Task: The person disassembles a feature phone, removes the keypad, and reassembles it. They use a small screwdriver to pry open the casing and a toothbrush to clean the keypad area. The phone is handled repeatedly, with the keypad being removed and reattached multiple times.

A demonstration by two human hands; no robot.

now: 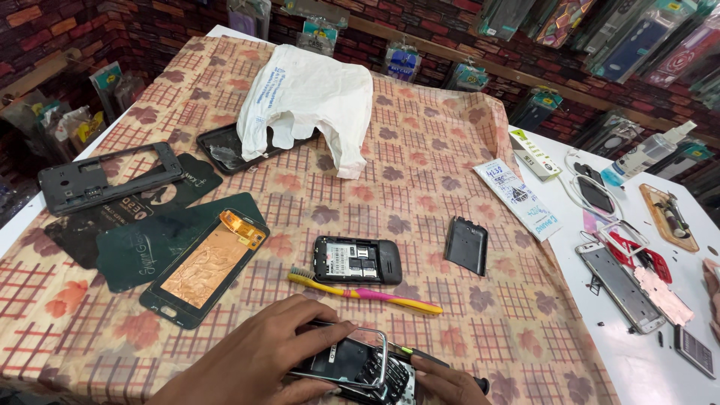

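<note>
At the bottom edge my left hand (262,352) grips a small keypad phone (360,367) whose silver front frame (379,352) is lifted off its body. My right hand (442,379) comes in from the lower right and holds a thin dark tool (409,351) with its tip against the phone's right side. Just beyond lie a yellow and pink toothbrush (367,292), an open black phone body (356,260) showing its inner label, and a black back cover (466,244).
A checked leaf-print cloth (420,150) covers the table. On its left lie a copper-backed screen panel (206,266), dark green packaging (135,240) and a grey phone frame (97,176). A white plastic bag (307,97) lies farther back. Phone parts and a small bottle (645,154) sit on the white surface at right.
</note>
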